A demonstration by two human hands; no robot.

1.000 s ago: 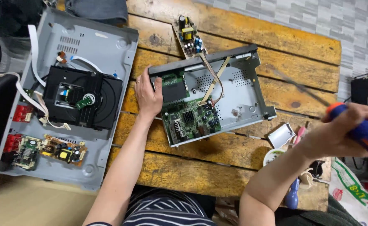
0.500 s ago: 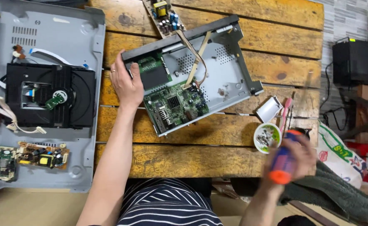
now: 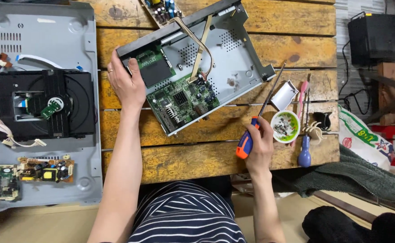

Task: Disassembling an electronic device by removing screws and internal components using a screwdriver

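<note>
An open grey metal player chassis (image 3: 233, 58) lies tilted on the wooden table (image 3: 197, 155). A green circuit board (image 3: 181, 101) sits in its near corner, with flat ribbon cables (image 3: 200, 42) running up from it. My left hand (image 3: 126, 85) rests on the chassis's left edge, holding it. My right hand (image 3: 259, 145) grips a screwdriver (image 3: 251, 130) with a blue and orange handle; its long shaft points up and right, lying on the table just off the chassis's right corner.
A second opened grey player (image 3: 82, 180) with a black disc drive (image 3: 44, 103) and small boards fills the left. A white cup of small parts (image 3: 285, 127), a blue-handled tool (image 3: 304, 155), a pink tool and a small metal plate lie right. A black box (image 3: 377, 36) stands far right.
My right hand swung down from the raised right side and brought the screwdriver onto the table by the chassis. The view shifted right. My left hand stayed on the chassis.
</note>
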